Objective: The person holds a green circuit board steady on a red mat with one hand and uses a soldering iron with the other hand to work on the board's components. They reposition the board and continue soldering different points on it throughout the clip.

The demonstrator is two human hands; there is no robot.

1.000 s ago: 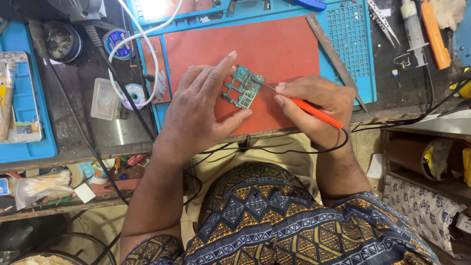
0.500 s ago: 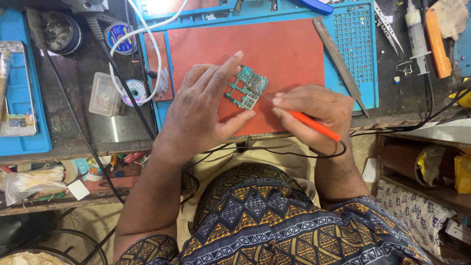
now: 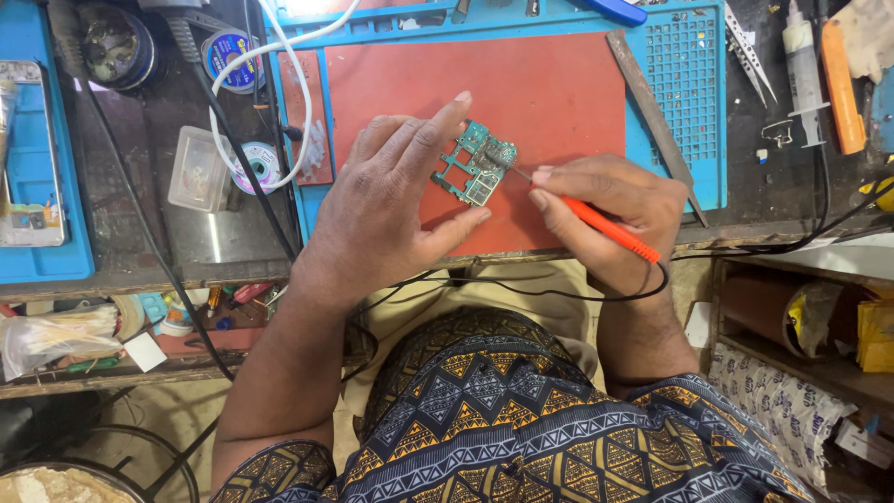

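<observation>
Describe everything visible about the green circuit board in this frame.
The circuit board is small, green and irregular in outline, with open cut-outs and small metal-coloured parts on its face. It lies roughly flat but turned at an angle on the red mat. The left hand steadies it, fingers against its left edge and the thumb near its lower end. The thin metal tip of the orange-handled probe, held like a pen in the right hand, meets its right edge.
</observation>
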